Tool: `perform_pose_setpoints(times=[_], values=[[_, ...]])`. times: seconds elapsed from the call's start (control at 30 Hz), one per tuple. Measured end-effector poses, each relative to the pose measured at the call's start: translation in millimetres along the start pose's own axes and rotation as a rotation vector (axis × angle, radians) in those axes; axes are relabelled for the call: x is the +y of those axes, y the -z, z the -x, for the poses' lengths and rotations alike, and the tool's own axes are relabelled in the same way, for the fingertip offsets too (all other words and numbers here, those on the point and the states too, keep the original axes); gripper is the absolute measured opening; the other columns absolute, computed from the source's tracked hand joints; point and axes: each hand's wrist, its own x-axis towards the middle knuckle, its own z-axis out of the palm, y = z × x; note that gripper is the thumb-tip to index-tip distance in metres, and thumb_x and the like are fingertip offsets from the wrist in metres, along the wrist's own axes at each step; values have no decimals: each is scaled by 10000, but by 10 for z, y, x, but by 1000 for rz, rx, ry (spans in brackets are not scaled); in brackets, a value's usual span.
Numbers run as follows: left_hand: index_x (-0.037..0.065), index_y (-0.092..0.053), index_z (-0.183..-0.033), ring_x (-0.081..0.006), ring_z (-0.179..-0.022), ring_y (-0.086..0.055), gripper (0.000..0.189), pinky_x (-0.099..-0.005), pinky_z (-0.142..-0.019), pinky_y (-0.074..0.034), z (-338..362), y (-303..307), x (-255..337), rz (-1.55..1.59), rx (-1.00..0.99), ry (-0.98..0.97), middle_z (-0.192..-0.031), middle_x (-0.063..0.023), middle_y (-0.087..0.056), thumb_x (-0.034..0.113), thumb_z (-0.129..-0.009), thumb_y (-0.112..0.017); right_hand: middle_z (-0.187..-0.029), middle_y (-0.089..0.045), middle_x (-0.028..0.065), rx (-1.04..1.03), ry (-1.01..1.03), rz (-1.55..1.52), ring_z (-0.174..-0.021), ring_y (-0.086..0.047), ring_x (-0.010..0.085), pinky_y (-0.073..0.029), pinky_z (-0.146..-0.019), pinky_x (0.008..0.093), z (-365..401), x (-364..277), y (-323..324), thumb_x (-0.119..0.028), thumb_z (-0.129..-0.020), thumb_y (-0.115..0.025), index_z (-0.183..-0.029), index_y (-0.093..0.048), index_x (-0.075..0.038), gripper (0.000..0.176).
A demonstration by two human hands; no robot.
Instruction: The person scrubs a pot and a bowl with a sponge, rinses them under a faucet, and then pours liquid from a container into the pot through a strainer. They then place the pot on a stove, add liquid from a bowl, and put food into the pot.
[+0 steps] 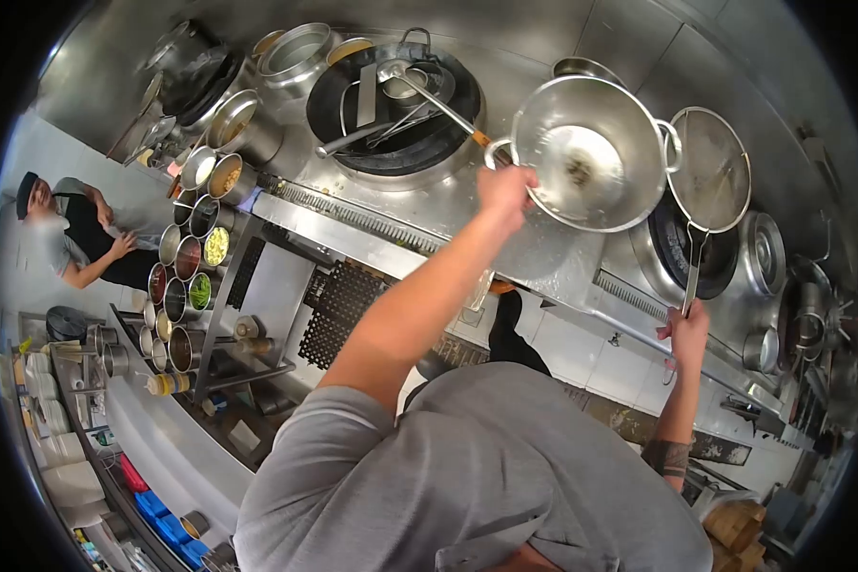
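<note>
Left hand (507,198) is gripping the pot (582,157) one-sided above the worktop (558,262); right hand (686,334) is clutching the strainer (710,172) by its handle, just beside. Pot's probably wanting to tip, so I'm favoring slow, steady wrists.

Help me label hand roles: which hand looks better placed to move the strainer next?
Right, most likely: the right hand grips the strainer by its handle, while the left hand is at the pot, on the side away from the strainer.
</note>
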Motion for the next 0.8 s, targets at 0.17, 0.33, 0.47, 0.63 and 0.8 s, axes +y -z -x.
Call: perform_pose_setpoints(times=[0.17,0.33,0.47,0.63,0.8], values=[[-47,-629,-853,-217,-712,-637,194,-342,-543,-487,-44,717,176,-38,156,-43,-825,-111,-639,-99,-669,-662,-685,-526,53,-22,-19,-28,-459,-598,170,-531,-473,326,289,8,-110,-17,-912,-607,-893,-469,-19,139],[-53,-470,-1038,-214,-604,-609,455,-343,-438,-453,249,1550,283,-42,297,-113,-865,-127,-611,-80,-652,-709,-698,-517,61,-107,-10,-115,-489,-616,177,-526,-473,329,360,-55,-319,-5,-904,-592,-952,-494,8,110],[-21,-374,-1051,-222,-586,-604,541,-342,-419,-441,62,1816,67,-74,399,-74,-860,-135,-579,-79,-645,-725,-718,-539,69,-129,31,-81,-506,-619,175,-509,-466,325,328,-523,-644,-8,-896,-596,-963,-502,8,116],[-63,-597,-919,-220,-565,-578,226,-324,-464,-503,75,1673,-93,-95,569,-118,-874,-110,-608,-28,-731,-718,-795,-567,76,-452,49,-24,-552,-622,168,-560,-490,316,395,-855,-1053,-5,-869,-598,-1078,-555,30,215],[-84,-574,-1038,-251,-669,-613,327,-353,-540,-569,-5,1973,-132,-2,434,16,-977,-150,-604,4,-763,-728,-856,-593,125,-678,87,97,-651,-659,203,-635,-592,347,677,-1073,-1398,-13,-848,-611,-1109,-558,69,279]])
